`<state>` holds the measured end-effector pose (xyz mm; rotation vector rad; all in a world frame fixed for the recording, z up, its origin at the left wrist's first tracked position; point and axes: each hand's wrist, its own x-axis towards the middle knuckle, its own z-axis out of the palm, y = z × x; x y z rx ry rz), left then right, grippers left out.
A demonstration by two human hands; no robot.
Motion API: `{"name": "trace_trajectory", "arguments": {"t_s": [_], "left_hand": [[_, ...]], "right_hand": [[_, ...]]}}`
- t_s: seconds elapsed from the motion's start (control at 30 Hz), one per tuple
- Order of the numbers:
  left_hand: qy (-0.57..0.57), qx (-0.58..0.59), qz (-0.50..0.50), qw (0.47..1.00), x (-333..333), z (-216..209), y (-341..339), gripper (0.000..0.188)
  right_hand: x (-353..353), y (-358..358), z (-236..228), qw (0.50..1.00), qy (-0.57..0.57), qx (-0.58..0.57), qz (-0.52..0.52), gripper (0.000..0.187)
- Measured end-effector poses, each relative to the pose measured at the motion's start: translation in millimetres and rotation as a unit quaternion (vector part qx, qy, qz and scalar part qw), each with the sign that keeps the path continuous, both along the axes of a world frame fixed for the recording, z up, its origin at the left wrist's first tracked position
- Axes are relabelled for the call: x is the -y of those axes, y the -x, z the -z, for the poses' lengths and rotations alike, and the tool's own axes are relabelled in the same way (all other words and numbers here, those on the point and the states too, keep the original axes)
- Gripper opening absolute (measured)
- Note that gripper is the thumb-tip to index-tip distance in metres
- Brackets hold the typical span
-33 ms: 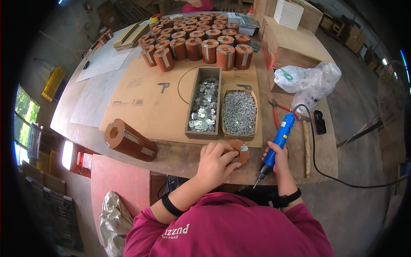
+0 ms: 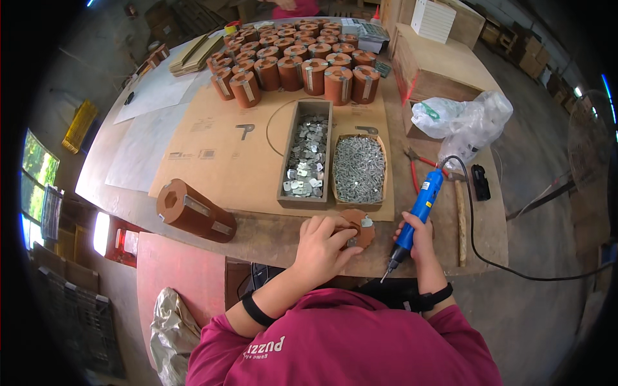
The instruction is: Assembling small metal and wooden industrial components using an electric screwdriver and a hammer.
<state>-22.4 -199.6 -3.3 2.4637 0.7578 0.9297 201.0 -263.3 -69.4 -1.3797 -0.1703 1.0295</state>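
At the table's near edge stands a reddish-brown cylinder [image 2: 366, 235], its end face up, with a silver metal tab at its rim. My left hand [image 2: 325, 241] rests over its left side, fingers curled and the thumb and fingertips closed at a small metal plate [image 2: 352, 242] on that face. The fingers partly hide the face. My right hand [image 2: 418, 237] is wrapped around a blue electric screwdriver [image 2: 421, 209]. Its bit points down and left, apart from the cylinder. A grey box of metal plates [image 2: 306, 204] and a carton of screws [image 2: 359, 168] stand just beyond.
Left lies another brown cylinder [image 2: 196, 212] with metal strips. Many similar cylinders [image 2: 338, 83] stand at the back. On the right are red-handled pliers [image 2: 414, 170], a wooden stick [image 2: 461, 222], a black object [image 2: 480, 183], plastic bags [image 2: 473, 125] and the screwdriver's cord [image 2: 515, 273].
My left fingers have shifted very slightly over the cylinder's end. The right hand and the screwdriver are where they were.
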Motion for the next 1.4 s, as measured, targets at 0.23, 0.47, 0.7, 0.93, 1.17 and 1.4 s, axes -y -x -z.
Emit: {"name": "trace_trajectory", "arguments": {"t_s": [0.23, 0.47, 0.7, 0.93, 1.17, 1.4], "left_hand": [[-0.047, 0.024, 0.025, 0.998, 6.5, 20.9, 7.2, 0.038], [-0.014, 0.044, -0.013, 0.999, 9.2, 11.1, 4.4, 0.04], [-0.065, 0.045, 0.026, 0.996, 8.2, 22.7, 6.5, 0.037], [-0.068, 0.053, 0.005, 0.996, 11.4, 23.7, 4.3, 0.034], [-0.065, 0.048, 0.004, 0.997, 11.8, 25.2, 5.0, 0.034], [-0.066, 0.048, 0.013, 0.997, 10.3, 25.7, 5.6, 0.035]], "right_hand": [[-1.2, 0.3, -1.0, 1.0, 0.002, -0.002, -0.006, 0.028], [0.0, -0.8, 1.5, 1.0, 0.0, 0.0, -0.006, 0.029], [-0.3, -0.5, 1.0, 1.0, 0.005, 0.0, -0.005, 0.029], [-0.6, 0.1, -0.7, 1.0, 0.001, -0.001, -0.008, 0.03], [-0.2, -0.4, 1.4, 1.0, 0.001, -0.003, -0.008, 0.03], [-0.5, 1.0, -1.6, 1.0, 0.003, -0.001, -0.002, 0.03]]}}
